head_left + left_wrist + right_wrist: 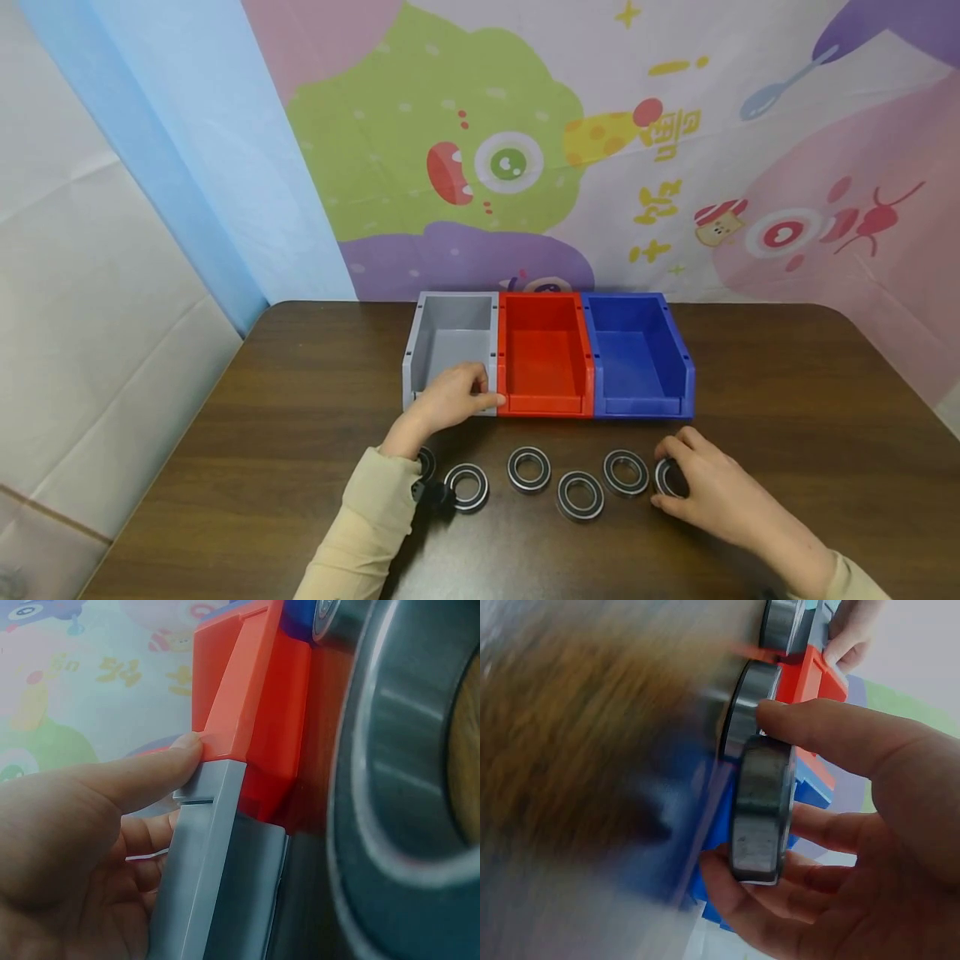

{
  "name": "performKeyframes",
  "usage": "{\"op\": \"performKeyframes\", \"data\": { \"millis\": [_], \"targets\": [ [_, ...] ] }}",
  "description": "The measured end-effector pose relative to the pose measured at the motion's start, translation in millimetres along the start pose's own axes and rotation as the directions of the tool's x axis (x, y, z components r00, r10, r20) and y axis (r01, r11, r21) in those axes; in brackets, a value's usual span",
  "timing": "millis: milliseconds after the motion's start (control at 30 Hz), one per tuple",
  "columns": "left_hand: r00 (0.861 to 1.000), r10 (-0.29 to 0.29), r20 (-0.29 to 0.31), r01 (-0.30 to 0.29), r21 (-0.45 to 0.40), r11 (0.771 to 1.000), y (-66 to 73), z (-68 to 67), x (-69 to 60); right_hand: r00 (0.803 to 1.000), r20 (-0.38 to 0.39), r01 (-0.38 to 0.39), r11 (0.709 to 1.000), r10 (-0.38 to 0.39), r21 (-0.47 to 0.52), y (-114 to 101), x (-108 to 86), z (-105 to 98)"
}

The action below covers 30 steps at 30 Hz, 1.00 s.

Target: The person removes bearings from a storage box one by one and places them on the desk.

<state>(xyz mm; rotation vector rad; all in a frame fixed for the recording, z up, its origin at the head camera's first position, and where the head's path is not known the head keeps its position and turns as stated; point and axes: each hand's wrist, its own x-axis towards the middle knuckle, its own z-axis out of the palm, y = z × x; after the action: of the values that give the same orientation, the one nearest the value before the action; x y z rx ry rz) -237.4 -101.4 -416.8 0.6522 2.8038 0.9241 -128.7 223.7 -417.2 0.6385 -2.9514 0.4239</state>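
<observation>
My left hand (453, 398) is at the front of the grey bin (412, 367), beside the red bin (546, 367). In the left wrist view its thumb lies on the seam between the two front lips, and the other fingers curl behind the grey wall. A steel ball bearing (761, 810) with a dark seal is between the thumb and fingers of my right hand (712, 487), which grips its rim at the right end of the bearings. Part of this bearing is hidden by the hand in the head view.
More bearings lie in a loose row on the brown table (247, 467), among them ones at the left (467, 487), middle (580, 496) and right (626, 472). The blue bin (637, 367) adjoins the red one. A printed cloth (480, 125) hangs behind the table.
</observation>
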Motion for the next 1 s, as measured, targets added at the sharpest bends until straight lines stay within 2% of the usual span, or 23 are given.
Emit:
{"op": "performKeyframes", "data": {
  "millis": [433, 767, 1000],
  "targets": [
    [1.000, 0.000, 0.001, 0.000, 0.010, 1.000, 0.8, -0.5, -0.4, 0.999, 0.044, 0.005, 1.000, -0.005, 0.001, -7, -9.5, 2],
    [1.000, 0.011, 0.000, -0.011, 0.012, 1.000, 0.5, 0.4, 0.3, 0.999, 0.048, 0.010, 1.000, -0.009, -0.015, -7, -10.7, 4],
    [1.000, 0.008, -0.002, -0.008, 0.009, 1.000, -0.8, 0.6, 0.4, 0.997, 0.082, 0.016, 1.000, -0.014, -0.024, -8, -11.1, 4]
  ]
}}
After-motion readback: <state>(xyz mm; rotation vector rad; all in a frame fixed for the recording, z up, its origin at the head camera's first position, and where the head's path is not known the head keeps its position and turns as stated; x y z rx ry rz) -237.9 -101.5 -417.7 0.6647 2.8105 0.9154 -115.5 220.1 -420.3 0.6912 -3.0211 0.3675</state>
